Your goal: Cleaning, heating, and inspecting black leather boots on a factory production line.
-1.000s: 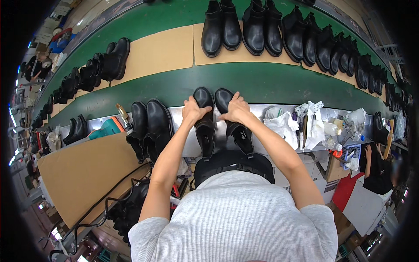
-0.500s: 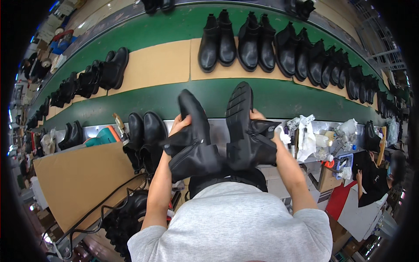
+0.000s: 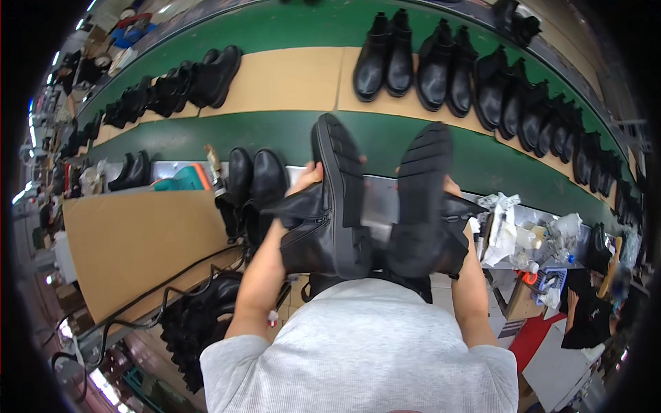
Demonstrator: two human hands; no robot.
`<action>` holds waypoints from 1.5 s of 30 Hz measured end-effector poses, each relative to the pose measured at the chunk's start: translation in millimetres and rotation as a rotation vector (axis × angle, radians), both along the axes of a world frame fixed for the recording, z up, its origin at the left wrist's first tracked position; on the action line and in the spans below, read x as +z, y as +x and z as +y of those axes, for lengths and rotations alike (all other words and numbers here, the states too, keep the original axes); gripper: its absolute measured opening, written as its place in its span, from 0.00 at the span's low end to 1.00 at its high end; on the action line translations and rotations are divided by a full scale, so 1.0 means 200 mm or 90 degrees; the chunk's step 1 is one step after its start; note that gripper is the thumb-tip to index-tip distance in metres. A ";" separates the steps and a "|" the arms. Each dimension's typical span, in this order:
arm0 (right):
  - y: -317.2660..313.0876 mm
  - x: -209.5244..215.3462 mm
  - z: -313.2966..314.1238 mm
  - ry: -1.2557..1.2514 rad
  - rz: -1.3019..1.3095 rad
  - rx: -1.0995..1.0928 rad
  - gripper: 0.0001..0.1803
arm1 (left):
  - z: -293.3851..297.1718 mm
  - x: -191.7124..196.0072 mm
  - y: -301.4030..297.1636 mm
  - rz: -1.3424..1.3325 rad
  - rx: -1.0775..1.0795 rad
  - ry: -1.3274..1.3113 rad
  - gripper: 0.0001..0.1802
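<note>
I hold two black ankle boots up in front of me, soles turned toward the camera. My left hand (image 3: 308, 177) grips the left boot (image 3: 329, 206) by its front part. The right boot (image 3: 423, 206) hides most of my right hand (image 3: 452, 186), which grips it from behind. The boots are side by side, lifted above the metal bench (image 3: 375, 199). Another pair of black boots (image 3: 253, 182) stands on the bench just left of my left hand.
A green conveyor belt (image 3: 289, 134) with tan boards carries several pairs of black boots (image 3: 441, 65) across the back. A cardboard sheet (image 3: 134, 241) lies at left, black boots piled below it. Crumpled paper, bottles and clutter (image 3: 516, 234) sit at right.
The two boots were standing on the bench under my hands; I have lifted them and tipped them up so their soles face the camera, closer to me.
</note>
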State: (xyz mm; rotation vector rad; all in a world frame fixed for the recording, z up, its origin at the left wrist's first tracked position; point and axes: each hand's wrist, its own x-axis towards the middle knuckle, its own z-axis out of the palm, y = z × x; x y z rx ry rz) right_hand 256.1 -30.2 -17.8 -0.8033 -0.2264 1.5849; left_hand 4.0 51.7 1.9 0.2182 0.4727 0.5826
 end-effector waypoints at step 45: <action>0.16 -0.35 1.68 0.261 -1.327 0.124 0.15 | 1.54 -0.46 -0.46 1.251 0.149 1.031 0.29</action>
